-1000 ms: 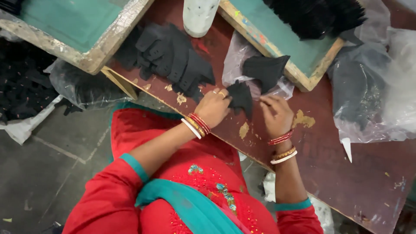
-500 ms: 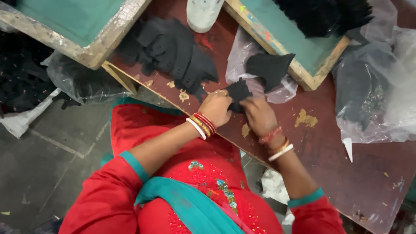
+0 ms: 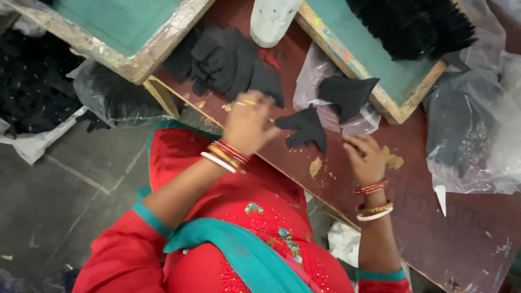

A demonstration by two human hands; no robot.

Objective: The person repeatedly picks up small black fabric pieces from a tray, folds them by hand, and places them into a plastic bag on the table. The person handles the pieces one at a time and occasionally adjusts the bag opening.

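Head view: the left hand (image 3: 247, 122) is raised just off the table (image 3: 461, 233), fingers bent. Their tips meet the near corner of a black cut piece (image 3: 306, 127), but the motion blur hides whether they pinch it or only touch it. The piece lies flat on the table between the two hands. The right hand (image 3: 366, 157) rests on the table just beside the piece's lower edge, fingers loosely spread and holding nothing.

Beyond the left hand lies a stack of black pieces (image 3: 233, 59). Beyond the gap between the hands, another black piece (image 3: 347, 95) sits on a clear plastic bag (image 3: 315, 81).

The work looks like handling single pieces one by one, with this one being taken up or laid down. Shifting it would call for a firm pinch on the thin corner while the right hand steadies the far edge.
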